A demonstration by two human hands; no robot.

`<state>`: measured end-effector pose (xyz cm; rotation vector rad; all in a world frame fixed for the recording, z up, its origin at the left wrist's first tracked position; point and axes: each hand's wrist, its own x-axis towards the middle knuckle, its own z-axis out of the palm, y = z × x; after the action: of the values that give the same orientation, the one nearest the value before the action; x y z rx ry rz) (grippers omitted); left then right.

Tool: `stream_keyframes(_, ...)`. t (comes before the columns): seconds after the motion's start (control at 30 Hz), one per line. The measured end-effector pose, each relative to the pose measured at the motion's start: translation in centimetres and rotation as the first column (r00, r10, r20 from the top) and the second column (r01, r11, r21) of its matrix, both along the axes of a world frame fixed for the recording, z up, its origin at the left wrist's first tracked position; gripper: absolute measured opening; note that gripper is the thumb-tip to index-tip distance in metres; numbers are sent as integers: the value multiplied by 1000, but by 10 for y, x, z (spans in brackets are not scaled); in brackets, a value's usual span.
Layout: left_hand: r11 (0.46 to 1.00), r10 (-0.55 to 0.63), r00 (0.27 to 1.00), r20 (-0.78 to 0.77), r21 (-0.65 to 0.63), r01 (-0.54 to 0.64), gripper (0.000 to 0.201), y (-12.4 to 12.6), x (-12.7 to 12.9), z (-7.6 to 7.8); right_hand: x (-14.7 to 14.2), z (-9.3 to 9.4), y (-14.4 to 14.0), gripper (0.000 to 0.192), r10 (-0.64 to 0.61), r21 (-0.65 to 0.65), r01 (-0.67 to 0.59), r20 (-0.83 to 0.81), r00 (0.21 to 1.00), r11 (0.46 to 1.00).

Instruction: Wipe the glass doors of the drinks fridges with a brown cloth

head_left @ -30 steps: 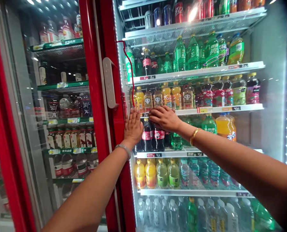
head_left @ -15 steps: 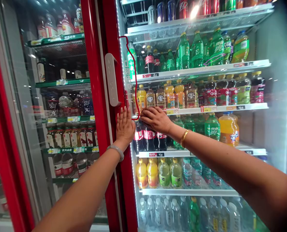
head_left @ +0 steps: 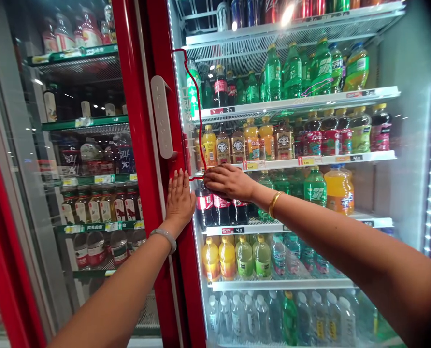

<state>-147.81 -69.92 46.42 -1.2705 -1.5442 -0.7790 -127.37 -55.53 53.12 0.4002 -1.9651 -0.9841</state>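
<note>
Nearest, two bare forearms reach forward from 6 o'clock into an open drinks cooler. The left hand (head_left: 180, 199), a pale bangle at its wrist, lies open and flat with fingers together on the red metal frame of the cooler door (head_left: 153, 203), just below the white oblong door handle (head_left: 162, 117), which sits at its 12 o'clock. It grips nothing.

The right hand (head_left: 230, 182), a gold bangle at its wrist, rests palm down with fingers loosely curled over the caps of the dark cola bottles with red labels (head_left: 221, 209). Whether it has closed on a cap cannot be told. The bottles stand upright, long axis vertical, directly beneath the hand at its 6 o'clock, on the white wire shelf (head_left: 309, 223). The right hand is the nearer one to them; the left lies at their 9 o'clock, close by but apart.

Just above the right hand, at 12 o'clock, a row of brown-labelled and orange bottles (head_left: 251, 142) stands on the next shelf. A thin red cord (head_left: 200, 121) hangs along the door edge.

Farther in, green soda bottles (head_left: 291, 72) fill the upper shelf.
</note>
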Motion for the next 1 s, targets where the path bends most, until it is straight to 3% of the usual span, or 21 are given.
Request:
stream_keyframes(0.1, 1000, -7, 1000, 4, -6, 7, 72, 9, 9, 2, 1, 8, -2, 35, -77, -233, 23, -229, 970, 972)
stream_keyframes(0.17, 1000, -10, 1000, 6, -14, 10, 71, 16, 16, 5, -5, 5, -10, 35, -113, -316, 19, -284, 952, 949)
stream_keyframes(0.27, 999, -15, 1000, 1, -39, 15, 69, 24, 28, 5, 1, -12, -12, 35, -30, -179, 15, -82, 996, 984)
stream_keyframes(0.37, 997, -31, 999, -16, -73, 30, 69, 27, 39, -3, 36, -25, 9, 37, 8, -32, -4, 106, 994, 999)
stream_keyframes(0.47, 996, -45, 999, -16, -73, 44, 70, 33, 51, -11, 78, -20, 39, 40, -54, -54, 56, 46, 998, 997)
stream_keyframes(0.53, 997, -58, 998, -8, -53, 57, 70, 42, 62, -12, 94, -8, 52, 38, -96, -161, 81, -92, 991, 984)
stream_keyframes(0.67, 994, -104, 995, -1, 12, 104, 74, 72, 94, 0, 92, 10, 48, 36, -144, -362, 12, -341, 929, 932)
stream_keyframes(0.8, 986, -153, 988, 0, 68, 153, 78, 98, 128, 7, 99, -3, 42, 33, -100, -221, 59, -180, 979, 974)
stream_keyframes(0.9, 981, -185, 982, -28, 62, 186, 76, 108, 147, 4, 136, -14, 59, 38, -102, -85, 102, 4, 995, 991)
stream_keyframes(1.0, 976, -214, 974, -79, 36, 217, 73, 120, 165, 9, 172, -3, 84, 39, -151, -126, 146, -32, 988, 981)
